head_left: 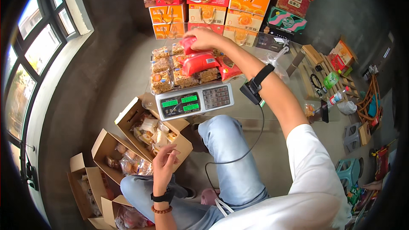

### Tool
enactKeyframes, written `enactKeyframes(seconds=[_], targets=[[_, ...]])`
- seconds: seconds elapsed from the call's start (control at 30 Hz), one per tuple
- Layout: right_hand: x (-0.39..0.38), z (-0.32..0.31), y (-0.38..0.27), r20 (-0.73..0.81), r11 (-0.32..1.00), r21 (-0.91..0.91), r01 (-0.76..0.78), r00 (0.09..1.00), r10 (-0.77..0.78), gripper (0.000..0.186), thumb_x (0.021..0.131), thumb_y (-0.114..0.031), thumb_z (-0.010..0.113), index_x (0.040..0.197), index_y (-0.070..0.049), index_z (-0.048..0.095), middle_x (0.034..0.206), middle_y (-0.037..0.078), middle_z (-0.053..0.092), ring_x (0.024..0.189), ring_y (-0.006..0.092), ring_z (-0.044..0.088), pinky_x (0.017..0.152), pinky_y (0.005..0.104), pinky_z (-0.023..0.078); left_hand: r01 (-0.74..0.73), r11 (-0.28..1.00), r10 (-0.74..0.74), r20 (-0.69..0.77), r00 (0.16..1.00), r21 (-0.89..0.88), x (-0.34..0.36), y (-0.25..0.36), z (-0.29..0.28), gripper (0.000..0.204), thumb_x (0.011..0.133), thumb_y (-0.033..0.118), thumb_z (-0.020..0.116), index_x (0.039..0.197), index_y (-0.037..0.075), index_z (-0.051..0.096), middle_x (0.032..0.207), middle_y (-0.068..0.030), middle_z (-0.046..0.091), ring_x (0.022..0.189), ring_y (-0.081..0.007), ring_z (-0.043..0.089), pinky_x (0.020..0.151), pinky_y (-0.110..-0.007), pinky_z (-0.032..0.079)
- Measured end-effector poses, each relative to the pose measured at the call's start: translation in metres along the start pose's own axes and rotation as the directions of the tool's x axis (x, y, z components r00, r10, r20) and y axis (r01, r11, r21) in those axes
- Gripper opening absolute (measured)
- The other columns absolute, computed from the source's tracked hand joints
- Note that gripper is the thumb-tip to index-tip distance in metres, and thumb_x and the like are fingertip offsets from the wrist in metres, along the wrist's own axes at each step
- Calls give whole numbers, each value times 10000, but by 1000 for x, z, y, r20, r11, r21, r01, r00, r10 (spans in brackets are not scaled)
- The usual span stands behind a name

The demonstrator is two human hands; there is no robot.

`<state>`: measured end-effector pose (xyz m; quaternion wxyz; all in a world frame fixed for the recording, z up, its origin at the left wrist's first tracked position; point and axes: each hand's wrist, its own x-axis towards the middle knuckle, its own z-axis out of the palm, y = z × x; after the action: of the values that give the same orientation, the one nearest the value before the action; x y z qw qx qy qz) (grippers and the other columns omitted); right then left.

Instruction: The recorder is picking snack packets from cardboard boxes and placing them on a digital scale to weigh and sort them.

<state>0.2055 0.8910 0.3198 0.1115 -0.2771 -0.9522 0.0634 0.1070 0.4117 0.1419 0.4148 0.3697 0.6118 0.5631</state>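
Shirt (pixel 306 157): white, nearest, on the near right side of the scale.
Left hand (pixel 164 162): it is before the scale, above the cartons; its fingers are half spread and no thing is seen in them.
Jeans (pixel 232 145): light blue, directly before the scale.
Cartons (pixel 183 145): brown, with flaps up, on the near left side of the scale; wrapped foods are inside.
Scale (pixel 201 98): its display is lit green.
Clear packs (pixel 161 81): in rows on top of the scale.
Red packs (pixel 200 63): two lie over the clear packs, toward the scale's right part.
Right hand (pixel 205 38): over the far part of the scale, its fingers closed around a third red pack (pixel 188 45).
Boxes (pixel 207 15): stacked beyond the scale, orange, red and cream.
Work: I judge it part-way; the scale is loaded, but the third pack is not released, and the cartons contain more foods.
Writing: boxes have large printed characters and food pictures; the scale shows digits, too blurred for sure reading; one red pack has a small white label.
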Motion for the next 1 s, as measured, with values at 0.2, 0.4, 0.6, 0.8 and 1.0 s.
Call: enactKeyframes(seconds=[0.2, 0.4, 0.6, 0.8, 1.0], targets=[[8, 34, 9, -144, 999, 43, -33, 989, 39, 603, 847, -438, 718, 1395, -188, 725, 1370, 208, 723, 1315, 393, 660, 1106, 504, 507, 66, 998, -65, -52, 997, 25, -3, 22, 3, 265, 1100, 134, 640, 1305, -24, 697, 1051, -62, 763, 897, -106, 686, 801, -267, 578], [-64, 5, -143, -273, 661, 692, 290, 953, -132, 493, 959, -200, 679, 1414, -10, 679, 1301, 114, 723, 1216, 164, 658, 1084, 323, 493, -182, 936, 103, -259, 960, -302, -65, 55, -35, 246, 1091, 83, 621, 1298, -37, 679, 1074, -88, 744, 887, -152, 684, 829, -301, 551], [-146, 94, -298, -279, 238, 863, 446, 812, -512, 317, 962, 5, 550, 1182, 45, 774, 1223, 161, 778, 1220, 248, 703, 1102, 371, 512, -109, 963, -84, -660, 746, -246, -205, -28, -134, 234, 1081, 117, 605, 1235, -29, 704, 1038, -82, 747, 858, -127, 672, 813, -295, 550], [-166, 189, -336, 237, 474, 880, -38, 899, -367, 248, 1009, 37, 550, 1084, 68, 784, 1109, 124, 797, 1084, 203, 737, 985, 339, 579, 685, 700, -601, -686, 411, -202, -314, -291, -212, 299, 996, 185, 740, 1259, 48, 702, 1059, -27, 754, 892, -80, 664, 773, -236, 530], [-153, 212, -329, 306, 448, 886, -123, 880, -363, 248, 1022, 12, 561, 1103, 52, 791, 1060, 105, 803, 1022, 182, 745, 950, 331, 594, 843, 520, -531, -722, 444, 136, -375, -453, -169, 652, 864, 242, 850, 1435, 18, 632, 1363, -247, 710, 1234, -379, 705, 1034, -440, 570]])
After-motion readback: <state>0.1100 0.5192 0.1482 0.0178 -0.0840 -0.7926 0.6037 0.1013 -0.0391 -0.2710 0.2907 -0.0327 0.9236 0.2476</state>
